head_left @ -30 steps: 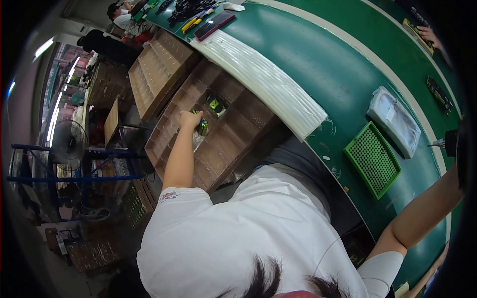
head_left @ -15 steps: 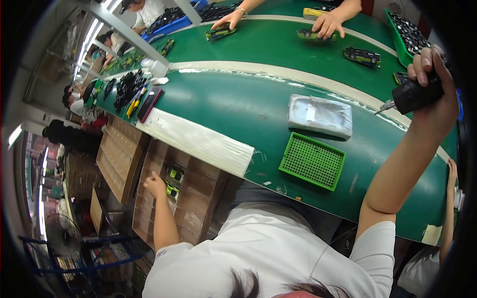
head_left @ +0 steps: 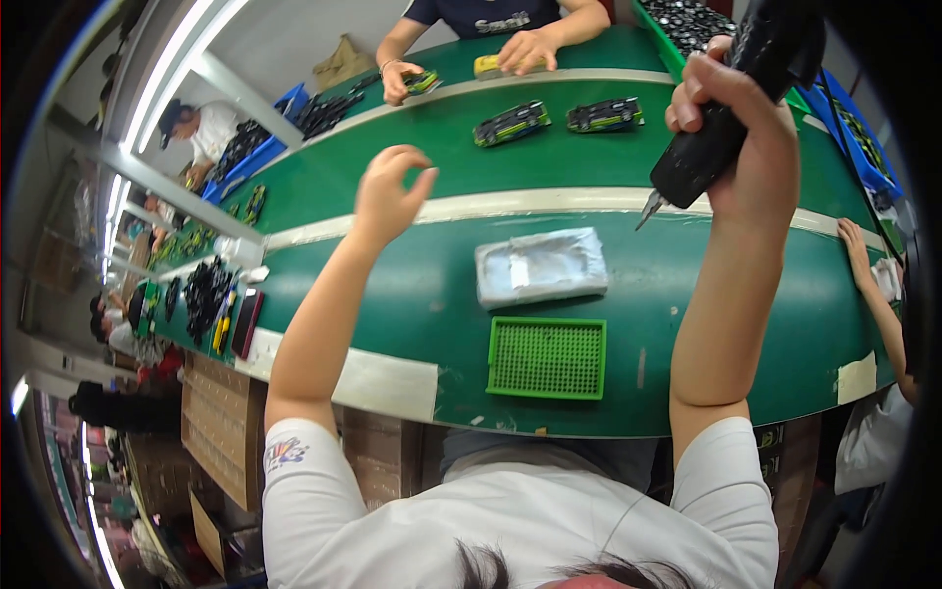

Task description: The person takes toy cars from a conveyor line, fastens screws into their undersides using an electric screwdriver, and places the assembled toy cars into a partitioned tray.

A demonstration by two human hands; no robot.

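My right hand [head_left: 770,137] is raised at the right, wrapped round a black electric screwdriver [head_left: 699,155]. Its metal bit points down and left, above the bench and touching nothing. My left hand [head_left: 392,196] hangs over the green surface with curved fingers, thumb apart, nothing in it. Two toy cars [head_left: 512,124] [head_left: 604,114] lie wheels up on the far green strip, beyond both hands. Below and between my hands sit a pale wrapped pad [head_left: 569,257] with a shallow recess and a green mesh tray [head_left: 547,358].
Across the bench a co-worker's hands touch a toy car [head_left: 422,82] and a yellow object [head_left: 489,66]. At left are black parts [head_left: 207,294], yellow-handled tools [head_left: 223,322] and a phone-like slab [head_left: 247,322]. Another person's hand [head_left: 856,250] rests at the right edge.
My left hand has risen from the compartmented box at lower left to over the bench. The view has turned. The co-worker's hand has let go of one toy car and moved to the yellow object.
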